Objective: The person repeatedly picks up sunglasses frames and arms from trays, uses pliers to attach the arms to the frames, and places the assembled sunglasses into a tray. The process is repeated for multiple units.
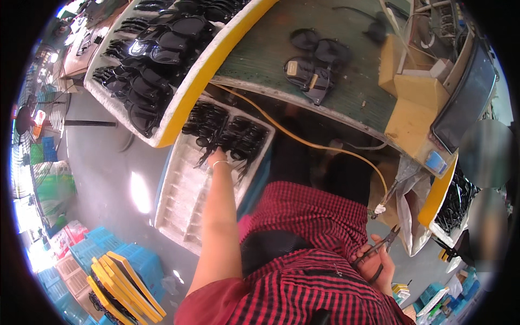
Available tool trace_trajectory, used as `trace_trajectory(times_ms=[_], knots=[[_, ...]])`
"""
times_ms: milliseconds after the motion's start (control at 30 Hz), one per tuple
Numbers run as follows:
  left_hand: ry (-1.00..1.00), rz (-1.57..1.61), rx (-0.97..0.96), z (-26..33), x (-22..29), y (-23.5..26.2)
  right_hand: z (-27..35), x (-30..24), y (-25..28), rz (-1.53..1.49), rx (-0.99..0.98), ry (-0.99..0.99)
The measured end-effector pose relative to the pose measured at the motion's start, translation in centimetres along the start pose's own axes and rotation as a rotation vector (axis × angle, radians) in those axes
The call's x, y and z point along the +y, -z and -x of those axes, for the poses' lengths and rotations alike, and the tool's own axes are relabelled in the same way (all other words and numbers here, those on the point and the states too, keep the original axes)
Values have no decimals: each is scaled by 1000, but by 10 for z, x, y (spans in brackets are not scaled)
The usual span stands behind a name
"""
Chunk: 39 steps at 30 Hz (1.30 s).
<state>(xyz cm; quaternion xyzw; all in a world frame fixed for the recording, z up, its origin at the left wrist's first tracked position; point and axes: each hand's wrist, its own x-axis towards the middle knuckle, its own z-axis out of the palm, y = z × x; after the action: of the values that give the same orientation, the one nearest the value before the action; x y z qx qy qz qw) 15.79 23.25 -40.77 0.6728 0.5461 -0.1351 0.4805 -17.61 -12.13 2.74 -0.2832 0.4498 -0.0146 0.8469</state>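
Note:
My left hand [218, 157] reaches down into a white compartment tray [187, 200] and grips a black glasses frame [236, 155] at the near end of the stacked frames. Its fingertips are partly lost among the dark pieces. Rows of black glasses [246, 135] fill the far part of this tray, while the near compartments show bare. At my right side, close to my checked apron, my right hand [379, 265] is closed around dark-handled cutting pliers [391, 236], jaws pointing up and away. On the green bench lie dark sunglasses [330, 50] and a black piece with two tan pads [306, 76].
A yellow-edged white tray [187, 81] of black sunglasses overhangs the bench's left end. An orange hose [303, 142] crosses below the bench edge. Right stand yellow blocks [414, 103] and another yellow-edged tray [436, 195]. Blue crates [138, 260] and yellow-edged trays [122, 281] sit lower left.

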Motion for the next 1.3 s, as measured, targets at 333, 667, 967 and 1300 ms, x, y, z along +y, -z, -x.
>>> trace_trajectory(times_ms=[333,667,967,1300], knots=[[-164,559,120,80,-31,109,15,13,3,69,-177,-135],[-1005,590,-1484,421,70,203,6,16,11,7,-382,132],[-630,240,-2376,516,69,145,13,-2,-12,64,-436,335],[-1457,-187,-1690,497,71,140,-1,-13,-30,424,-123,406]])
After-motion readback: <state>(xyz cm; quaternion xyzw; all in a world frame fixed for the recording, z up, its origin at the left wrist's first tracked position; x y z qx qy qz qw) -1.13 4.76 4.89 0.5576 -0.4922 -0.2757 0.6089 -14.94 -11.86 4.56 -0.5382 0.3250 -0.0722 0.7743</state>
